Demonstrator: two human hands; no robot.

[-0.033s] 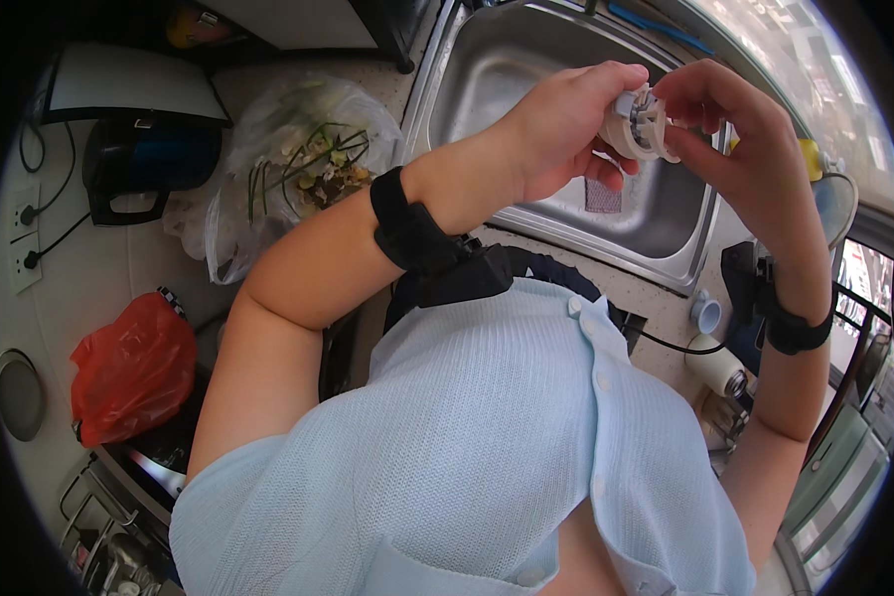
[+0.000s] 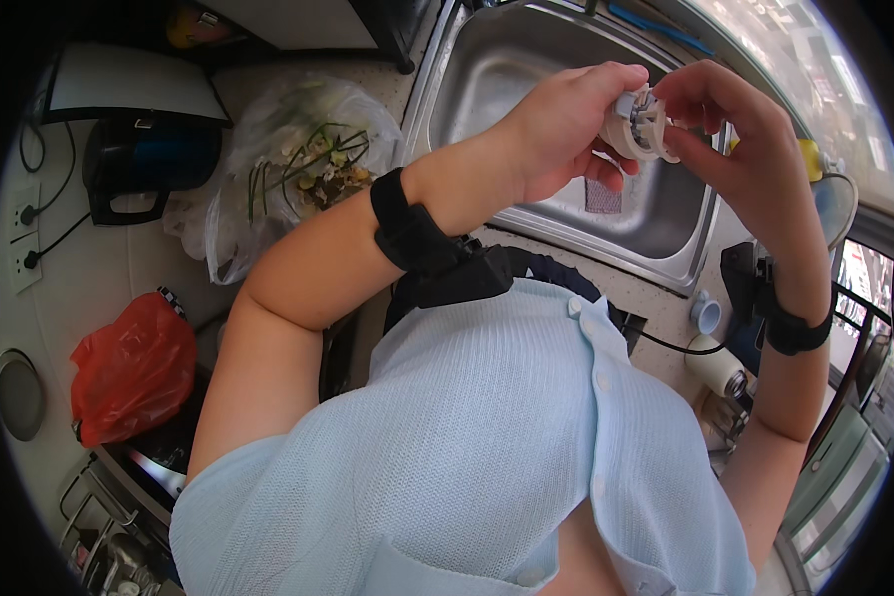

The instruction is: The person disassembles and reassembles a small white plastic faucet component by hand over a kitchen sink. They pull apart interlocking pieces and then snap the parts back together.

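Observation:
My left hand (image 2: 566, 129) is closed round a round white plastic bottle lid (image 2: 638, 137) with grey parts inside, held above the right side of a steel sink (image 2: 482, 89). The thumb lies along its top and the fingers curl beneath. From the right, my right hand (image 2: 740, 124) pinches the lid's edge between thumb and index finger, with the other fingers curled. Below the lid, a pinkish mesh pad (image 2: 603, 196) rests in the sink. The exact shape of the lid's inner parts is partly covered by my fingers.
To the left stands a clear plastic bag (image 2: 268, 134) of vegetable scraps, beside a dark kettle (image 2: 154, 164). A red bag (image 2: 137, 372) lies nearer. On the right counter are a light blue cup (image 2: 705, 314) and a white bottle (image 2: 713, 368) on its side. A blue tool (image 2: 661, 28) lies behind the sink.

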